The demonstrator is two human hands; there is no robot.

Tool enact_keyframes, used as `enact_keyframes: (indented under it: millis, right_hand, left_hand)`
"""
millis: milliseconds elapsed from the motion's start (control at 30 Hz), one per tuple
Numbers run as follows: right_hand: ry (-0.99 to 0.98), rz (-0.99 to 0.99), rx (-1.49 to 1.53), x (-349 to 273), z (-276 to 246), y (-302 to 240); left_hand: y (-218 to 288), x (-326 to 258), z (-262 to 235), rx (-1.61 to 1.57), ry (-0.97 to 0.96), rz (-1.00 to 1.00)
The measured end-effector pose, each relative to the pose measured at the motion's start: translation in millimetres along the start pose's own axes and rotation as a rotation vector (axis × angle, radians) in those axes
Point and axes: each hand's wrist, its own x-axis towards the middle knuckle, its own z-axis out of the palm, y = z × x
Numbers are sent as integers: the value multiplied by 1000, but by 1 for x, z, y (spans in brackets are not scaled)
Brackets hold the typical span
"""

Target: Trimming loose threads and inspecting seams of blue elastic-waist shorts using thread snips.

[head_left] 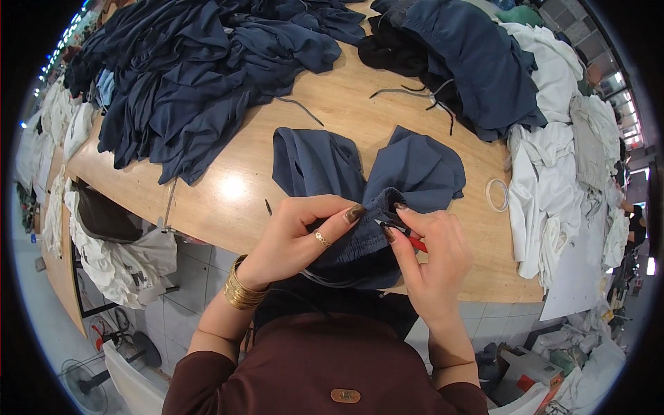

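In the head view, a dark blue garment (pixel 366 187) is seen lying on the wooden tabletop (pixel 228 187), its two legs spread away from the person and its gathered elastic waistband pulled over the near edge toward the body. The waistband is gripped by the left hand (pixel 304 238): the thumb is pressed along the top of the gathered band while the other fingers (pixel 325 207) are curled round it from the left. A ring is worn on this hand and a stack of gold bangles (pixel 242 287) on its wrist. The right hand (pixel 432 259) is placed just beside the left, touching the same stretch of band. A small red-handled thread snipper (pixel 404 232) is clenched in it, the dark blades being laid against the fabric at the band's edge, between the two thumbs. Whether the blades are closed cannot be told.

Farther back on the tabletop, a large heap of dark blue garments (pixel 200 69) is piled at the left, well apart from the piece in hand. Another mound of dark blue and black cloth (pixel 463 62) is seen at the upper right, with grey cords (pixel 415 93) trailing out beside it. A pile of white garments (pixel 560 145) is stacked along the right edge, and a roll of clear tape (pixel 496 194) lies near it. More white cloth (pixel 117 263) hangs below the tabletop at the left.
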Motion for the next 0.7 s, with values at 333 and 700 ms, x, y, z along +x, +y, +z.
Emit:
enact_keyframes:
  millis: [333, 700]
  right_hand:
    - [-36, 107, 171, -2, 2, 0]
    - [-19, 155, 302, -2, -4, 8]
  left_hand:
    - [0, 1, 2, -2, -17, -11]
    - [-3, 1, 0, -84, 21, -41]
